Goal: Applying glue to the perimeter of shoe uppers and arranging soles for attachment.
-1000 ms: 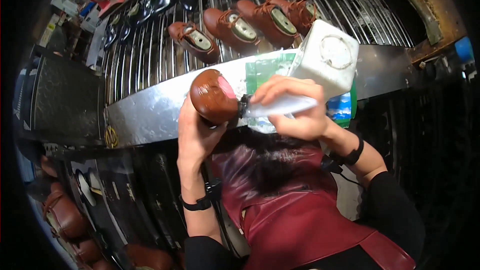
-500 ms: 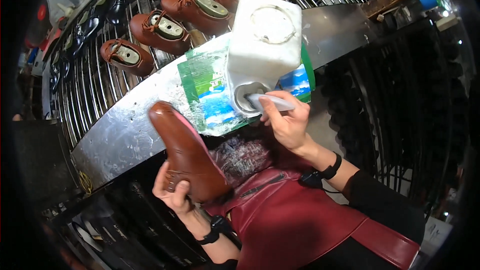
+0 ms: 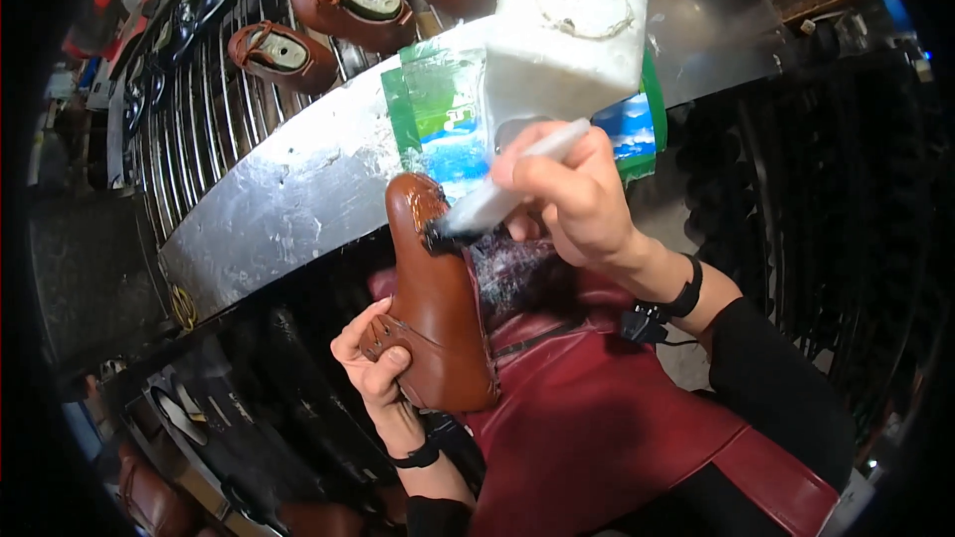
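My left hand [image 3: 370,358] is closed around a brown leather shoe [image 3: 436,308] at its eyelets, with its toe pointing away from me. In my right hand [image 3: 587,201] is a brush [image 3: 489,205] with a whitish handle and dark bristles, slightly blurred. The bristles touch the side of the shoe near the toe, where a wet shine shows. Just beyond my right hand stands a cut-open white plastic jug [image 3: 557,70], its opening mostly hidden behind the hand. A green and blue printed sheet [image 3: 448,139] lies beneath it.
A metal ledge [image 3: 284,174] curves across in front of me. Behind it, several brown lace-up shoes [image 3: 353,5] and black shoes [image 3: 211,0] sit on a rack of metal bars. A dark red apron [image 3: 587,408] covers my lap. More brown shoes [image 3: 154,497] are at lower left.
My right hand has brought the brush from the jug's opening down and left onto the shoe's toe area. The shoe has shifted right and stands more upright in my left hand.
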Available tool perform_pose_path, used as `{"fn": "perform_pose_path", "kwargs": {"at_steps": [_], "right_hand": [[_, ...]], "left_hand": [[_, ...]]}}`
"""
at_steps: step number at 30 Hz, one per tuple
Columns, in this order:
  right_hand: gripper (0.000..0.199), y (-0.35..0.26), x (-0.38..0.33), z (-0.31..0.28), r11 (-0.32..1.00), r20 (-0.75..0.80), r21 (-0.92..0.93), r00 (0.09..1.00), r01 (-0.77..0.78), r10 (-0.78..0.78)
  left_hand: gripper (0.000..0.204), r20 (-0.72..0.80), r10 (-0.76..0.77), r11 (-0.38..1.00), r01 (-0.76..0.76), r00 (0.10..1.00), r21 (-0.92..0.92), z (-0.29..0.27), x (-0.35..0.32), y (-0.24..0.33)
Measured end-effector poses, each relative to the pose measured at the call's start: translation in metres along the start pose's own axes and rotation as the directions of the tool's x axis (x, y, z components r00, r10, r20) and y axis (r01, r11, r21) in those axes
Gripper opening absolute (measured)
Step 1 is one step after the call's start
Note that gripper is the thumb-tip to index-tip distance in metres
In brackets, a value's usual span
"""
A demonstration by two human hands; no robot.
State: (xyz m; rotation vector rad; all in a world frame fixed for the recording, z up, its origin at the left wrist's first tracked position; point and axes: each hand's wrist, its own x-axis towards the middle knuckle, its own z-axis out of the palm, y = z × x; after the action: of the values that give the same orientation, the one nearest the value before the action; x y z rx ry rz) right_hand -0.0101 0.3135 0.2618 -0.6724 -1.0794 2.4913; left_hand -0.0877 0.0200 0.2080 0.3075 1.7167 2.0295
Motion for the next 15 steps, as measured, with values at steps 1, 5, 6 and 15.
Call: {"fn": "perform_pose_path", "kwargs": {"at_steps": [1,5,6,15], "right_hand": [[0.018,0.003,-0.009,0.000,0.994,0.010,-0.100,0.999,0.037,-0.036],[0.018,0.023,-0.047,0.003,0.987,0.032,-0.152,0.998,0.050,-0.046],[0.018,0.030,-0.056,0.004,0.989,0.027,-0.146,0.999,0.038,-0.034],[0.011,0.028,-0.109,0.013,0.790,0.565,-0.448,0.818,0.418,-0.112]], "left_hand": [[0.065,0.032,-0.035,0.996,0.038,0.999,-0.075,-0.004,-0.001,-0.002],[0.067,0.066,-0.075,0.959,0.090,0.995,-0.269,-0.010,-0.004,-0.010],[0.067,0.061,-0.079,0.959,0.093,0.995,-0.268,-0.009,-0.003,-0.011],[0.051,0.078,-0.047,0.927,0.073,0.996,-0.368,0.000,0.020,-0.006]]}}
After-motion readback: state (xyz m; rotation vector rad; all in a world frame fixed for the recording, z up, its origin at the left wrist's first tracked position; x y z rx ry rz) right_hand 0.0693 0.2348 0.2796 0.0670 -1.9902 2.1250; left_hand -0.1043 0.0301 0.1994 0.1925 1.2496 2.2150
